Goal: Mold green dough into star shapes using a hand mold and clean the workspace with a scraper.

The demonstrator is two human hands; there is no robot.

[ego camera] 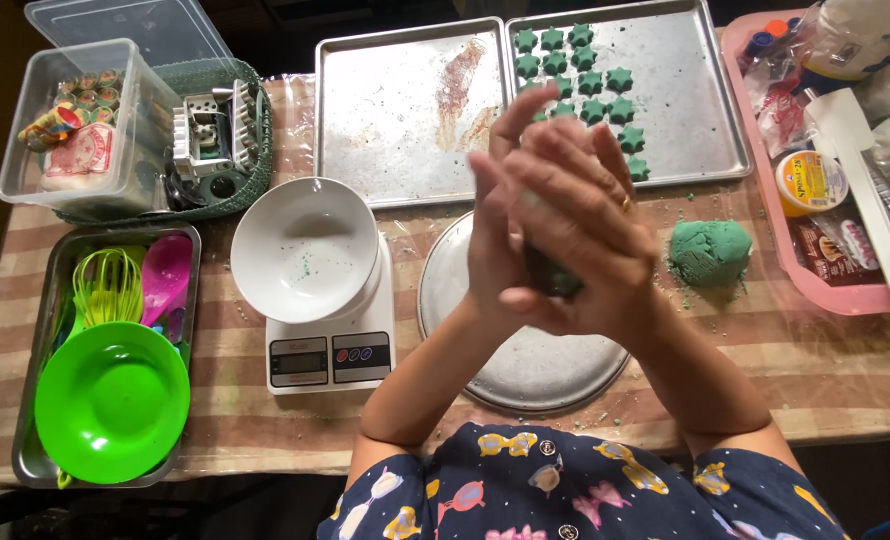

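One view only, the head cam; it sits above the person's own chest and looks almost straight down, tilted a little fwd across the table (825,380); near edge of the table runs along the bottom, far edge w/ the two baking trays (405,120) at the top; close range, so the left hand (495,235) and right hand (585,225) fill the centre, forearms rising from the bottom edge; patterned shirt front just in frame at the bottom; left side reaches the steel tray of green utensils (40,440), right side cuts off the pink tray (765,200); no second view, so nothing shared.
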